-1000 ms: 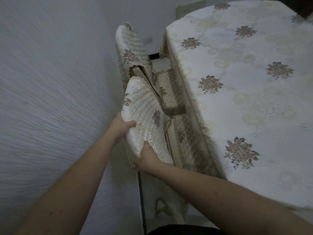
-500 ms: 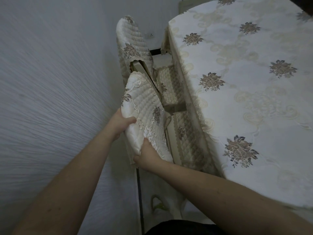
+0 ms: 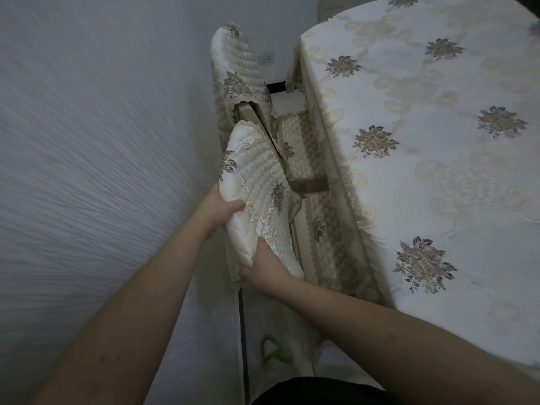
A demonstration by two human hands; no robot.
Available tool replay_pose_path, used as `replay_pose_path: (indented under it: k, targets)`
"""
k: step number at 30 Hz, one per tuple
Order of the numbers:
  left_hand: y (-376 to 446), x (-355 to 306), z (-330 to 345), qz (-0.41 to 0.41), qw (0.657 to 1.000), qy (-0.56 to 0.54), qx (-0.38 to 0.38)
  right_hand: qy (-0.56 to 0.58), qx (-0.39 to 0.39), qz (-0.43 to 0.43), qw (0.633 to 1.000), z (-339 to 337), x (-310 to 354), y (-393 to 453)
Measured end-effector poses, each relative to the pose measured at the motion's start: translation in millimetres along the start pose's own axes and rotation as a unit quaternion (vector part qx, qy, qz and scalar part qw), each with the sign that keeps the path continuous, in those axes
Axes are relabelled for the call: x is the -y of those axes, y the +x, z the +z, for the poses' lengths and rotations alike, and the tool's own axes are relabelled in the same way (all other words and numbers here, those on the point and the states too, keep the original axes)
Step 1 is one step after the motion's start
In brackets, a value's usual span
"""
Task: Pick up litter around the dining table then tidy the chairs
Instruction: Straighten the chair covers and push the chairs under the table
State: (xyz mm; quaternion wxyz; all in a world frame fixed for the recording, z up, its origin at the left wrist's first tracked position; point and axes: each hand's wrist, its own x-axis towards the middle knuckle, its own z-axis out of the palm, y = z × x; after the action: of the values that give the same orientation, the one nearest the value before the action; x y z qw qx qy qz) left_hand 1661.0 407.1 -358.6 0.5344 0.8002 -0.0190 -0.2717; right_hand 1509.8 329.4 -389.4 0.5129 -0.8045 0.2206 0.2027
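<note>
Gripping the near chair's quilted back cover (image 3: 257, 194), the left hand (image 3: 217, 210) clasps its left edge and the right hand (image 3: 263, 268) its lower end; its long axis runs away from both hands, bench (image 3: 438, 171) to their right.

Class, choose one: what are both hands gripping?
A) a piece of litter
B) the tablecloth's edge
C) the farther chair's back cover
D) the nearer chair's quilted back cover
D: the left hand and right hand both grip the nearer chair's quilted back cover.
</note>
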Motion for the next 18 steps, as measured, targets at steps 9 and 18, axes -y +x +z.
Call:
replay_pose_path:
  k: [9, 18]
  targets:
    - [15.4, 15.6, -3.4, -0.011, 0.998, 0.051, -0.038, -0.054, 0.034, -0.009, 0.998, -10.2, -2.4, 1.2]
    - [-11.5, 0.5, 15.5, 0.019, 0.988, 0.089, -0.124, -0.153, 0.078, -0.037, 0.985, -34.6, -9.2, -18.2]
